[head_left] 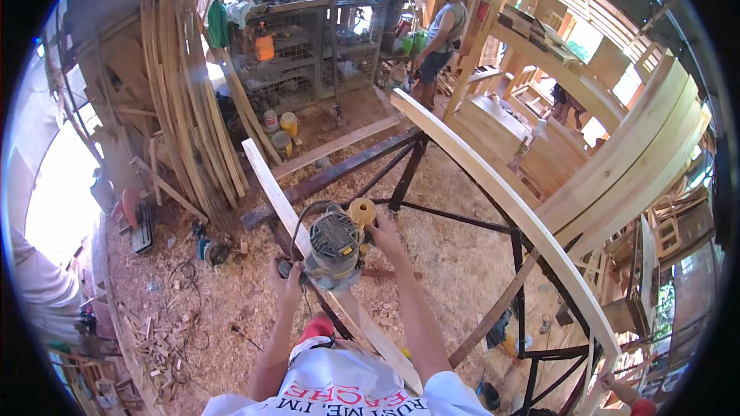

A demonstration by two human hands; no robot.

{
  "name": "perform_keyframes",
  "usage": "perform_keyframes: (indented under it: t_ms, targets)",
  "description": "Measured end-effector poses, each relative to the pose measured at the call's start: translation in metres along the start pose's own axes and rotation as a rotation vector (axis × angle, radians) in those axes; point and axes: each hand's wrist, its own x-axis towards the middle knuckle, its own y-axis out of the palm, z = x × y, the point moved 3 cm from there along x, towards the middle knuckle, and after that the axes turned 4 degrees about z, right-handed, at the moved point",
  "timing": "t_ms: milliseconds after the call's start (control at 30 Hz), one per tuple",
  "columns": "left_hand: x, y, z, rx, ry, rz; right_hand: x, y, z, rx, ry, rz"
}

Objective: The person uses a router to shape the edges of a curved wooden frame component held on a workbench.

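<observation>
A grey and black handheld router [334,245] rests on a long narrow wooden board [266,176] that runs from ahead of me back toward my body. My left hand [287,285] is closed around the dark knob on its left side. On the other side, my right hand [387,239] grips the router beside a yellowish round knob [361,210]. A dark cord loops up from the tool's left. Its underside and the bit are hidden. Beneath the board, a dark metal frame [408,173] gives support.
A second long board [493,177] lies along the frame's right side; another person's hand [614,385] touches its near end. Someone stands [445,27] at the back. Tall planks [173,85] lean at left. A power tool [210,249] lies on the shaving-covered floor.
</observation>
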Motion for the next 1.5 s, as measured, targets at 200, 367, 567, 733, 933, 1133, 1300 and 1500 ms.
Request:
perform_keyframes:
  t_ms: [200, 367, 567, 733, 933, 1133, 1300, 1500]
  targets:
    - [-0.002, -0.003, 0.008, -0.006, -0.077, -0.029, 0.012, 0.016, -0.007, -0.142, -0.037, -0.077]
    - [-0.001, 0.003, 0.004, -0.026, -0.082, -0.023, 0.022, 0.002, -0.045, -0.003, 0.067, -0.071]
    - [0.002, -0.014, 0.009, 0.005, -0.139, 0.024, 0.015, 0.016, -0.023, 0.174, 0.021, 0.041]
    - [0.004, -0.013, 0.008, 0.040, -0.174, 0.062, 0.000, 0.006, -0.031, -0.164, 0.155, -0.005]
    - [-0.008, -0.003, -0.014, -0.028, -0.207, 0.096, 0.016, -0.039, -0.101, 0.209, 0.221, -0.087]
    - [-0.004, -0.021, 0.012, 0.146, -0.116, 0.125, -0.018, -0.008, -0.078, 0.139, 0.186, -0.008]
    - [0.003, -0.022, 0.002, 0.011, -0.218, 0.271, -0.054, -0.001, -0.045, 0.036, 0.130, -0.070]
    - [0.023, -0.025, -0.012, -0.057, -0.366, 0.646, -0.120, 0.052, 0.012, 0.014, 0.228, -0.458]
